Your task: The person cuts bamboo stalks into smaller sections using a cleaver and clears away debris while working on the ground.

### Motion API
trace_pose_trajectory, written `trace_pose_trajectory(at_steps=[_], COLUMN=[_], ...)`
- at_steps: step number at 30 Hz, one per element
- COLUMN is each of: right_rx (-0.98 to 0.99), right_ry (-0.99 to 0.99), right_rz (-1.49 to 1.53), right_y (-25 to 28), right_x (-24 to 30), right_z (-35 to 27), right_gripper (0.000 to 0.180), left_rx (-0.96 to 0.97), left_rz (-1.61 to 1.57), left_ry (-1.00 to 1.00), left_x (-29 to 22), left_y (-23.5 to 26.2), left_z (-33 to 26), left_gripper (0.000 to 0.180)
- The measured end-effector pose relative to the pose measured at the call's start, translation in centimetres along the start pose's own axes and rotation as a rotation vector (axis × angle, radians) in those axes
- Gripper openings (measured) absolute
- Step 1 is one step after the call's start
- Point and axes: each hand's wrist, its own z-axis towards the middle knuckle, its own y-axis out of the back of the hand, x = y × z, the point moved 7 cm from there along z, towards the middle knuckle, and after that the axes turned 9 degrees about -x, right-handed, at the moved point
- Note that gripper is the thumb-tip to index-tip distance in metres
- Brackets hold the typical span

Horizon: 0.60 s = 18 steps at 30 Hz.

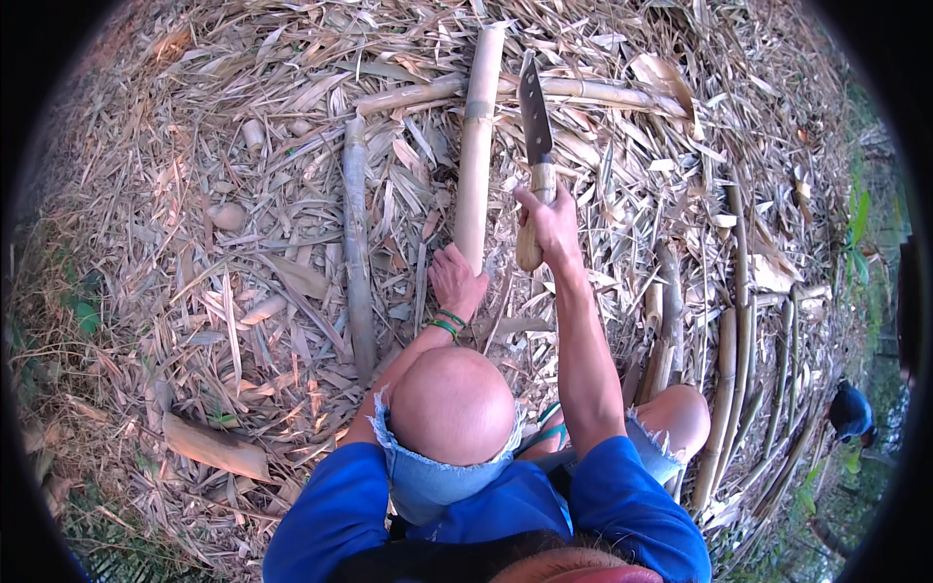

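A pale, split-looking bamboo length (475, 160) points away from me, its far part resting across a bamboo pole (593, 89) that lies crosswise. My left hand (459, 282), with green bands at the wrist, is closed around its near end. In my right hand (554, 223) is a large knife (535, 115), gripped by its thick wooden handle. The dark, broad blade has several holes and points away from me, just right of the bamboo and apart from it. Left of the bamboo, a greyish pole (358, 243) lies on the ground.
Dry leaves and bamboo husks (282, 175) cover the ground. Several bamboo poles (727, 389) lie at the right, and a curved husk (216, 447) lies at the lower left. My bare knee (454, 406) rises between my arms. A dark blue object (851, 413) shows at the far right.
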Motion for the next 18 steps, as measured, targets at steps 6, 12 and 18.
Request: trace_pose_trajectory(at_steps=[6, 12, 18], right_rx=[-0.046, 0.009, 0.031], right_ry=[0.194, 0.131, -0.003], right_rz=[0.104, 0.135, -0.122], right_y=[0.8, -2.1, -6.4], right_x=[3.9, -0.2, -5.0], right_z=[-1.4, -1.5, -2.4], right_gripper=[0.026, 0.024, 0.040], left_rx=[0.215, 0.101, 0.156], left_rz=[-0.375, -0.273, -0.171], left_ry=[0.063, 0.070, 0.019], left_x=[2.9, 2.4, 1.4], left_y=[-1.2, -1.1, -2.5], left_z=[0.2, -0.5, -2.0], left_gripper=[0.064, 0.063, 0.060])
